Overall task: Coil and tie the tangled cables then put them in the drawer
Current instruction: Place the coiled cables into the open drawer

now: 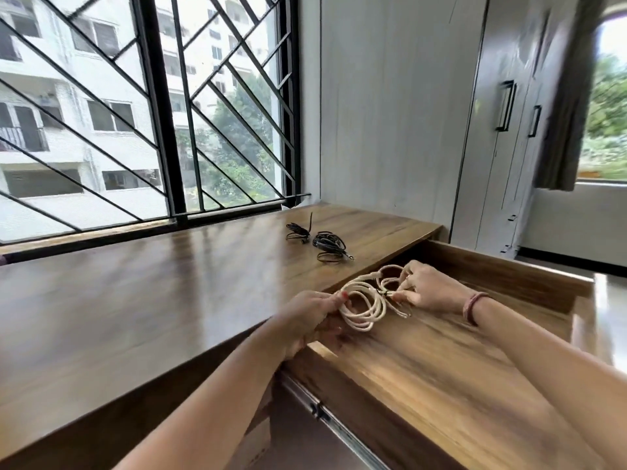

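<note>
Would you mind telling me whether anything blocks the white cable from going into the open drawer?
Nothing visible does: both hands hold the white cable coil directly above the open drawer.

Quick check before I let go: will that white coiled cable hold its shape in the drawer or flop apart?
The white cable probably stays floppy: its loops already sag unevenly between the left hand and right hand. A dark tie seems to bind its middle, so it likely stays bundled. It looks light and should lie flat in the drawer rather than roll.
</note>
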`<state>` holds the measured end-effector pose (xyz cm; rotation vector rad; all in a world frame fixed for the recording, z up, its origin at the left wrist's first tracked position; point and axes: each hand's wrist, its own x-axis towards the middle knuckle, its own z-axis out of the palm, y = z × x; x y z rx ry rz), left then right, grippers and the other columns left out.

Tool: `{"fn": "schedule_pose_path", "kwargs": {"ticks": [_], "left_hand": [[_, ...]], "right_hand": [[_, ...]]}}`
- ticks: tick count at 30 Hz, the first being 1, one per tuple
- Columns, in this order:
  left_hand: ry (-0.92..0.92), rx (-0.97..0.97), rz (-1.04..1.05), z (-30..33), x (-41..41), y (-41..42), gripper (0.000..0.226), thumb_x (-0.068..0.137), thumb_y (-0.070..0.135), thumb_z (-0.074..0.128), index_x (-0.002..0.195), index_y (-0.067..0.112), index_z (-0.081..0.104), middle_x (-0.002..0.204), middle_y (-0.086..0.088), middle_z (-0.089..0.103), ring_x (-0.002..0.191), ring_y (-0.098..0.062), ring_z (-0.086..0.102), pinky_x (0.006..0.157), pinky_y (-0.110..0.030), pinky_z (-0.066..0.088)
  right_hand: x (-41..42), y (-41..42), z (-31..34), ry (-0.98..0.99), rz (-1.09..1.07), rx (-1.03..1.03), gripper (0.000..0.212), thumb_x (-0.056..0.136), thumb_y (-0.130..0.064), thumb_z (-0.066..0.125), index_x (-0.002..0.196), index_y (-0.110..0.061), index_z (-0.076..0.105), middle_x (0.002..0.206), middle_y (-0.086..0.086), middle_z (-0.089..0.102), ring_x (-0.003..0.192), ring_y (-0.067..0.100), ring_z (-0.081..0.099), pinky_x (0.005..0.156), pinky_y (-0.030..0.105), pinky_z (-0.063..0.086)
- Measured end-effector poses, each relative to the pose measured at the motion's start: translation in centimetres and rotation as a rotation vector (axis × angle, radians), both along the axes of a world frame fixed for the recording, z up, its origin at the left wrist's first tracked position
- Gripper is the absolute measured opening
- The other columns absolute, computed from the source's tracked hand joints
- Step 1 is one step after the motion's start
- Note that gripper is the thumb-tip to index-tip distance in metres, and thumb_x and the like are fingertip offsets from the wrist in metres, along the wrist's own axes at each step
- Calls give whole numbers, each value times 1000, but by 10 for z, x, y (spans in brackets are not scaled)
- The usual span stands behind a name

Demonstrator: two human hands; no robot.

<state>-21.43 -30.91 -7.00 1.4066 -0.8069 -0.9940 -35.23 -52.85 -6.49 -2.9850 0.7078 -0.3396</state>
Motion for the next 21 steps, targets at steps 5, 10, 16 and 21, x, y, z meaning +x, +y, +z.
{"fn": "schedule_pose_path", "kwargs": {"ticks": [5, 10, 16, 21], "left_hand": [[-429, 224, -281, -16, -56, -41, 25, 96, 32, 52, 91, 16, 70, 69, 4, 54, 60, -7, 44, 58, -23, 37], [-605, 328, -458, -34, -98, -73, 24, 96, 29, 54, 94, 11, 71, 66, 3, 49, 56, -10, 44, 48, -18, 37], [-596, 514, -661, -50, -126, -95, 21, 99, 18, 46, 87, 11, 61, 69, -3, 51, 61, -11, 49, 61, -22, 42], [-686, 613, -755, -64, -135, -100, 20, 97, 17, 51, 79, 9, 57, 69, -3, 58, 62, -10, 55, 67, -24, 50]], "right_hand": [[-83, -31, -10, 109, -67, -38, 30, 89, -41, 59, 101, -19, 74, 102, -4, 46, 94, 7, 46, 95, 22, 37], [-146, -34, -22, 242, -68, 11, 31, 85, -51, 61, 104, -30, 72, 99, -10, 43, 93, 6, 42, 91, 30, 41], [-157, -16, -40, 577, 5, 48, 36, 78, -56, 65, 104, -32, 72, 95, -1, 59, 88, 11, 53, 76, 32, 44], [-152, -10, -45, 697, 47, 192, 29, 79, -46, 69, 103, -30, 73, 88, -7, 71, 73, 4, 56, 67, 23, 43]]}}
